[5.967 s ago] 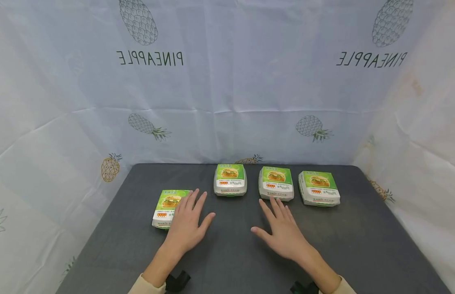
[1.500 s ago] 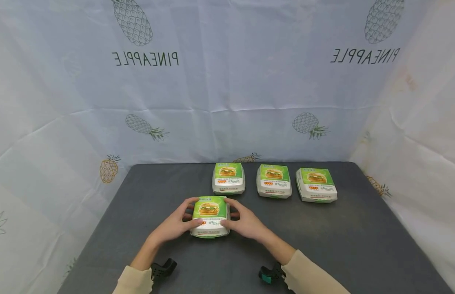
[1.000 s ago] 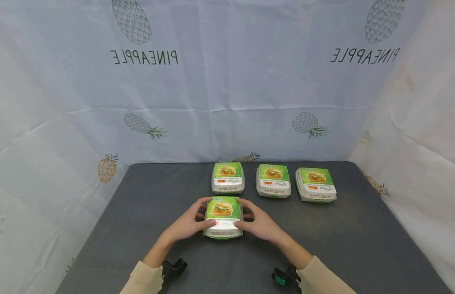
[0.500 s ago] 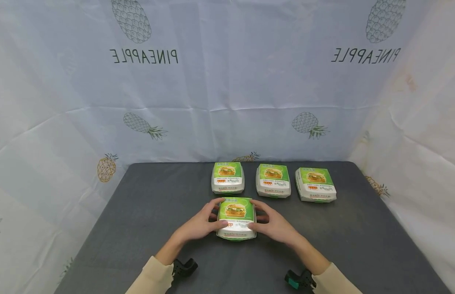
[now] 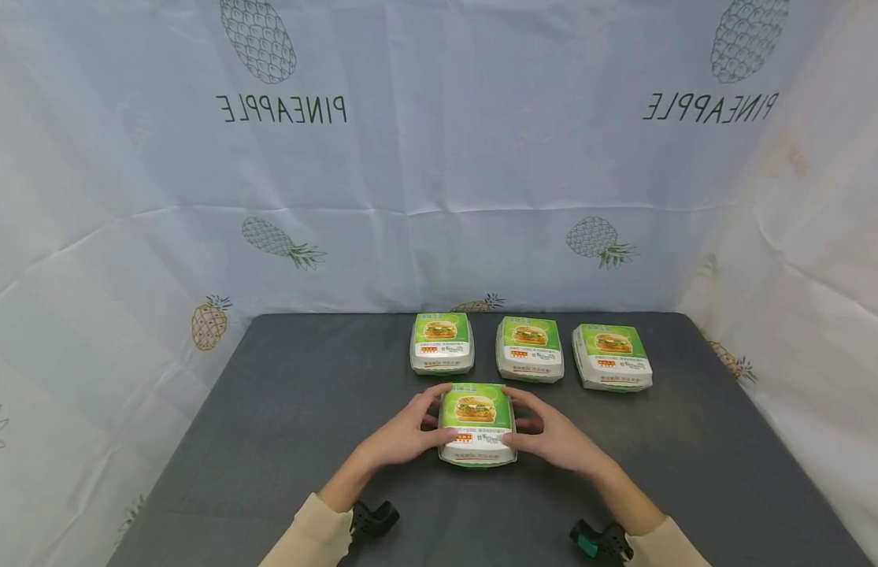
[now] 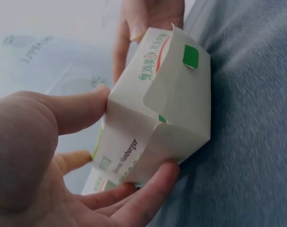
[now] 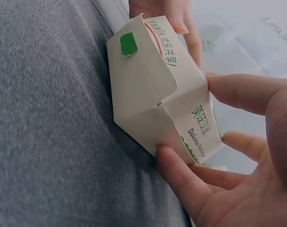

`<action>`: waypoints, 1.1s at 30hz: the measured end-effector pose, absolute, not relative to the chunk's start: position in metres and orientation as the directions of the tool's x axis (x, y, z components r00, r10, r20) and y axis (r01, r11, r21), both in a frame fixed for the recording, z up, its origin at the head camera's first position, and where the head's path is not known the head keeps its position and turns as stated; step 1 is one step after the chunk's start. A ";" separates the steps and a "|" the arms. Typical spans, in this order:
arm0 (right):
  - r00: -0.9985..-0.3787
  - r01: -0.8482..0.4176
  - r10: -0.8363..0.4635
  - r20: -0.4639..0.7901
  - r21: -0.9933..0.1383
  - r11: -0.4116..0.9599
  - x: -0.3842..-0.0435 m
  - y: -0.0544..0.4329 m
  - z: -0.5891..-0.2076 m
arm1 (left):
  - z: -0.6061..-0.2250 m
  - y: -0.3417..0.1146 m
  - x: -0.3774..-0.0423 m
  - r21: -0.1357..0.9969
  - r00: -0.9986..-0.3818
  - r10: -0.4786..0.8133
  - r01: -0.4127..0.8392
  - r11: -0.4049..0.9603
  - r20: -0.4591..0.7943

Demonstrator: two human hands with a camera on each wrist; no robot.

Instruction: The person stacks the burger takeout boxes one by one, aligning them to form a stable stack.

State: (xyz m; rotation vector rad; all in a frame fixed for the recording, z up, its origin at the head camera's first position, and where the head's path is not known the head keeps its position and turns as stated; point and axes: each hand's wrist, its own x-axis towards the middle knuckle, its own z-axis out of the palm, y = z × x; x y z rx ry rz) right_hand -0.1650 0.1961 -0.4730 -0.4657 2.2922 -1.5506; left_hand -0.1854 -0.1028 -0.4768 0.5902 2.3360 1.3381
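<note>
Cardboard box (image 5: 476, 429) (squarish-topped), tab (image 6: 191, 56) facing the person (image 5: 313, 534), is pinched by left hand (image 5: 405, 433) and right hand (image 5: 557, 435).

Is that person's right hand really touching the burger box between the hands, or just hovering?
Touching. The right wrist view shows the right hand with its thumb and fingertips against the burger box.
</note>
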 end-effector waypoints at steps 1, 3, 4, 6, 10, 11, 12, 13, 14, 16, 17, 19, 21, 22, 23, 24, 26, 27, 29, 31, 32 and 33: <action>-0.892 -0.080 -0.443 -0.094 -0.931 0.357 -0.165 0.197 -0.472 | -0.477 -0.101 -0.186 0.873 -0.838 0.532 0.167 0.457 -0.118; -0.893 -0.076 -0.439 -0.098 -0.929 0.362 -0.165 0.199 -0.471 | -0.476 -0.098 -0.186 0.874 -0.839 0.531 0.164 0.457 -0.120; -0.891 -0.078 -0.443 -0.099 -0.928 0.364 -0.166 0.199 -0.470 | -0.476 -0.098 -0.186 0.875 -0.838 0.533 0.165 0.455 -0.119; -0.887 -0.074 -0.451 -0.105 -0.929 0.363 -0.167 0.200 -0.468 | -0.475 -0.096 -0.186 0.876 -0.839 0.530 0.160 0.456 -0.123; -0.877 -0.064 -0.466 -0.117 -0.933 0.354 -0.168 0.202 -0.465 | -0.475 -0.095 -0.186 0.875 -0.843 0.522 0.151 0.460 -0.129; -0.875 -0.065 -0.470 -0.117 -0.933 0.353 -0.168 0.203 -0.465 | -0.475 -0.094 -0.186 0.875 -0.845 0.519 0.148 0.462 -0.131; -0.874 -0.066 -0.472 -0.118 -0.933 0.355 -0.168 0.204 -0.465 | -0.475 -0.094 -0.186 0.874 -0.846 0.518 0.150 0.463 -0.128; -0.872 -0.068 -0.475 -0.118 -0.931 0.358 -0.169 0.204 -0.464 | -0.475 -0.094 -0.186 0.874 -0.846 0.517 0.152 0.461 -0.126; -0.873 -0.067 -0.473 -0.122 -0.930 0.363 -0.169 0.204 -0.464 | -0.475 -0.094 -0.186 0.876 -0.847 0.518 0.155 0.457 -0.121; -0.874 -0.065 -0.469 -0.130 -0.924 0.377 -0.170 0.205 -0.465 | -0.475 -0.094 -0.186 0.880 -0.846 0.522 0.160 0.448 -0.112; -0.875 -0.063 -0.465 -0.135 -0.921 0.385 -0.171 0.204 -0.465 | -0.475 -0.094 -0.186 0.882 -0.845 0.523 0.161 0.443 -0.108; -0.876 -0.058 -0.462 -0.141 -0.918 0.391 -0.172 0.203 -0.465 | -0.475 -0.094 -0.186 0.885 -0.843 0.528 0.162 0.436 -0.106; -0.874 -0.063 -0.466 -0.138 -0.919 0.389 -0.172 0.201 -0.464 | -0.474 -0.094 -0.186 0.885 -0.839 0.534 0.168 0.435 -0.103; -0.873 -0.070 -0.470 -0.132 -0.919 0.387 -0.172 0.200 -0.464 | -0.474 -0.095 -0.186 0.886 -0.838 0.536 0.166 0.433 -0.105; -0.871 -0.075 -0.476 -0.127 -0.921 0.383 -0.172 0.199 -0.464 | -0.474 -0.095 -0.185 0.887 -0.836 0.539 0.164 0.431 -0.107; -0.868 -0.082 -0.481 -0.120 -0.922 0.378 -0.171 0.198 -0.463 | -0.474 -0.095 -0.185 0.889 -0.833 0.542 0.162 0.429 -0.110; -0.864 -0.098 -0.491 -0.111 -0.919 0.381 -0.170 0.196 -0.464 | -0.475 -0.094 -0.185 0.893 -0.828 0.551 0.162 0.419 -0.109; -0.861 -0.108 -0.497 -0.108 -0.916 0.385 -0.170 0.196 -0.464 | -0.475 -0.094 -0.185 0.896 -0.826 0.552 0.158 0.416 -0.111; -0.856 -0.124 -0.507 -0.103 -0.910 0.395 -0.168 0.195 -0.466 | -0.476 -0.094 -0.185 0.898 -0.823 0.557 0.158 0.411 -0.111; -0.852 -0.140 -0.515 -0.098 -0.904 0.403 -0.168 0.194 -0.468 | -0.476 -0.093 -0.185 0.897 -0.822 0.559 0.164 0.411 -0.106; -0.850 -0.142 -0.518 -0.096 -0.905 0.401 -0.167 0.194 -0.468 | -0.477 -0.093 -0.185 0.896 -0.824 0.556 0.161 0.413 -0.109; -0.850 -0.142 -0.519 -0.096 -0.905 0.401 -0.167 0.194 -0.469 | -0.477 -0.093 -0.185 0.897 -0.824 0.556 0.160 0.412 -0.109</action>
